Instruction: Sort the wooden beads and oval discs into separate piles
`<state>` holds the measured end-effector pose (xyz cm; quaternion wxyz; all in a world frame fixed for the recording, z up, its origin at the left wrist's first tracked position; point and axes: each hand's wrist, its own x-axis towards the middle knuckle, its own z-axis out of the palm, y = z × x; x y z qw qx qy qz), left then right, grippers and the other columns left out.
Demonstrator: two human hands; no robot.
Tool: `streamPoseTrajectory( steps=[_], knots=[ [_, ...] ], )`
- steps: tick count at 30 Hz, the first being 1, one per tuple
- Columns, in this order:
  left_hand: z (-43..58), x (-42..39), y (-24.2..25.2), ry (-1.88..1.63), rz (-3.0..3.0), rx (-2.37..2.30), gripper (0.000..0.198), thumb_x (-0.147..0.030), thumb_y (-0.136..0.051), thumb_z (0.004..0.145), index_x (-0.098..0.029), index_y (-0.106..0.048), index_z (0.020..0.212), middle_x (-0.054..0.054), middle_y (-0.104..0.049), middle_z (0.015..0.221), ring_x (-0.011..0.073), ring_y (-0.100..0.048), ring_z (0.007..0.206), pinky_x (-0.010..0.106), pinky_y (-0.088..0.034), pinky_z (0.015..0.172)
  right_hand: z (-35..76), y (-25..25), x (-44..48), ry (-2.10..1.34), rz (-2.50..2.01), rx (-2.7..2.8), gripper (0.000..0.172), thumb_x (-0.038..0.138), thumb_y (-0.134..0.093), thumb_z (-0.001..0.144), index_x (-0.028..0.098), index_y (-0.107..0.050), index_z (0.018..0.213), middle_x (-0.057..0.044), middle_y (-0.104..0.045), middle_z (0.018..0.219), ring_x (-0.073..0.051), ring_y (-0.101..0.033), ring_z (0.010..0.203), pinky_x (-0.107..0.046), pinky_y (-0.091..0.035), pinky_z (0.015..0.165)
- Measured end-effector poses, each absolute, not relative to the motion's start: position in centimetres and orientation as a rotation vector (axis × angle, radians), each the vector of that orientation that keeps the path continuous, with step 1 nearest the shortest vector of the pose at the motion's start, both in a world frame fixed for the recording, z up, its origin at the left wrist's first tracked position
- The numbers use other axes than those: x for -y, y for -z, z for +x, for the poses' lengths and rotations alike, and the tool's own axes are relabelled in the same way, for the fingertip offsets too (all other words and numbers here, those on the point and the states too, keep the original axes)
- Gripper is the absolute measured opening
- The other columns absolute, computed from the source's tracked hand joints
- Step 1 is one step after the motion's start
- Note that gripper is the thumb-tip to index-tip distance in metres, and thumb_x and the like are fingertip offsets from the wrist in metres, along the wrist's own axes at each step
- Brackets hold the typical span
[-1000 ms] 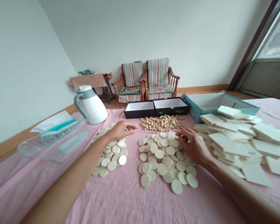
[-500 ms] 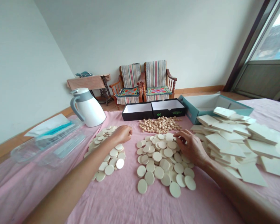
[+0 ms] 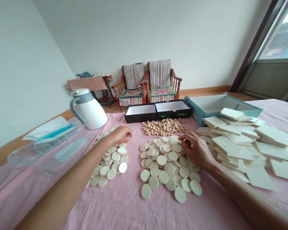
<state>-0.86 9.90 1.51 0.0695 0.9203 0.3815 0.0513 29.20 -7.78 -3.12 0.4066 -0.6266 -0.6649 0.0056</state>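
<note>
My left hand (image 3: 121, 134) is closed, knuckles up, over the far edge of the left pile of round wooden discs (image 3: 111, 174). Its curled fingers hide whatever may be in them. My right hand (image 3: 196, 148) rests at the far right side of a second pile of pale wooden discs (image 3: 163, 176). Its fingers are bent but apart, the fingertips close to a disc (image 3: 174, 139) at the pile's top edge; whether they touch it I cannot tell. Behind this pile lies a heap of small wooden beads (image 3: 163, 127).
Square wooden tiles (image 3: 232, 147) are heaped on the right, before a teal box (image 3: 200, 115). Two black boxes (image 3: 140, 118) stand behind the beads. On the left are a white jug (image 3: 94, 113) and clear plastic containers (image 3: 21, 155). A pink cloth (image 3: 124, 207) covers the table.
My left hand has shifted slightly left, over the left pile. My right hand has stayed almost still. The whole view has moved a little.
</note>
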Motion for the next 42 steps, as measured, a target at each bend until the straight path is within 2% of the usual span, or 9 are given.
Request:
streamPoseTrajectory(
  steps=[9,12,16,19,23,30,34,39,42],
  knots=[
    [-0.1,-9.7,-0.1,-0.222,2.745,-1.226,0.015,-0.004,-0.058,0.056,-0.018,-0.064,0.057,0.000,-0.064,0.059,0.0144,-0.058,0.059,0.022,-0.040,0.057,29.4,3.6,7.6,-0.019,-1.572,1.682,0.017,0.018,-0.046,0.081,0.017,-0.063,0.085,-0.003,-0.060,0.083,-0.011,-0.057,0.062,-0.024,-0.044,0.061],
    [1.7,-9.9,-0.8,-0.424,2.695,-1.225,0.012,-0.011,-0.059,0.066,-0.016,-0.067,0.071,0.002,-0.069,0.071,0.0151,-0.061,0.068,0.022,-0.045,0.063,29.4,3.4,7.7,-0.016,-1.567,1.682,0.016,0.018,-0.047,0.081,0.018,-0.063,0.084,-0.003,-0.060,0.082,-0.011,-0.056,0.060,-0.023,-0.043,0.060],
    [3.1,-9.5,-2.0,-0.716,2.591,-1.216,0.032,-0.021,-0.049,0.081,-0.013,-0.061,0.109,0.007,-0.070,0.098,0.0136,-0.064,0.080,0.022,-0.050,0.070,29.3,3.3,7.8,-0.006,-1.569,1.683,0.016,0.017,-0.047,0.081,0.017,-0.063,0.083,-0.002,-0.059,0.082,-0.010,-0.055,0.059,-0.023,-0.043,0.059],
    [2.1,-8.9,-2.6,-0.794,2.555,-1.207,0.029,-0.021,-0.050,0.080,-0.013,-0.064,0.103,0.006,-0.070,0.094,0.0138,-0.064,0.078,0.023,-0.050,0.068,29.4,3.3,7.8,0.004,-1.575,1.679,0.016,0.017,-0.047,0.081,0.017,-0.063,0.083,-0.003,-0.060,0.083,-0.010,-0.056,0.059,-0.023,-0.043,0.059],
    [-1.2,-7.5,-3.2,-0.485,2.600,-1.133,0.016,-0.023,-0.056,0.074,-0.015,-0.069,0.081,0.002,-0.070,0.075,0.0130,-0.061,0.067,0.021,-0.046,0.063,29.4,3.3,7.7,0.007,-1.581,1.684,0.016,0.017,-0.047,0.081,0.017,-0.063,0.084,-0.003,-0.061,0.084,-0.011,-0.057,0.060,-0.023,-0.044,0.060],
    [-4.5,-4.5,-3.3,0.014,2.705,-1.029,0.021,-0.027,-0.063,0.068,-0.017,-0.070,0.085,0.001,-0.067,0.079,0.0126,-0.057,0.066,0.020,-0.038,0.060,29.4,3.4,7.7,0.012,-1.576,1.693,0.016,0.019,-0.047,0.081,0.018,-0.063,0.084,-0.003,-0.062,0.084,-0.011,-0.058,0.060,-0.023,-0.045,0.061],
    [-4.4,-4.2,-2.7,-0.024,2.775,-1.073,0.017,-0.025,-0.063,0.068,-0.017,-0.070,0.081,0.001,-0.065,0.074,0.0139,-0.056,0.067,0.022,-0.037,0.061,29.5,3.6,7.7,0.018,-1.584,1.692,0.016,0.020,-0.047,0.082,0.018,-0.063,0.085,-0.003,-0.062,0.083,-0.012,-0.058,0.062,-0.024,-0.045,0.060],
    [-2.6,-3.3,-4.2,-0.267,2.539,-0.941,0.037,-0.033,-0.064,0.073,-0.017,-0.065,0.106,0.004,-0.068,0.091,0.0144,-0.059,0.075,0.023,-0.043,0.068,29.5,3.6,7.7,0.024,-1.584,1.684,0.016,0.019,-0.047,0.081,0.018,-0.063,0.084,-0.003,-0.061,0.083,-0.011,-0.057,0.060,-0.024,-0.045,0.060],
    [-1.6,-3.2,-4.6,-0.364,2.451,-0.898,0.036,-0.037,-0.057,0.080,-0.017,-0.063,0.110,0.005,-0.068,0.099,0.0147,-0.061,0.082,0.023,-0.046,0.071,29.6,3.5,7.7,0.023,-1.583,1.690,0.016,0.019,-0.047,0.081,0.018,-0.063,0.084,-0.003,-0.061,0.083,-0.011,-0.057,0.060,-0.024,-0.045,0.060]
  ],
)
